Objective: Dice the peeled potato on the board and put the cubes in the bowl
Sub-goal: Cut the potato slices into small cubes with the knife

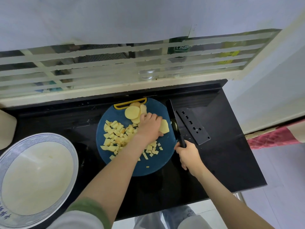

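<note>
A round blue cutting board with a yellow handle lies on the black counter. Several potato cubes are heaped on its left and near parts. Round potato slices lie at its far edge. My left hand grips a stack of slices on the board's right side. My right hand grips the handle of a black knife, whose blade stands on edge just right of that stack. The white bowl with a blue rim sits at the near left, and no cubes show in it.
A black perforated knife sheath lies right of the knife. The black counter ends at the right and near edges. A barred window runs behind the counter, with bottles behind it. A red cloth is at the right.
</note>
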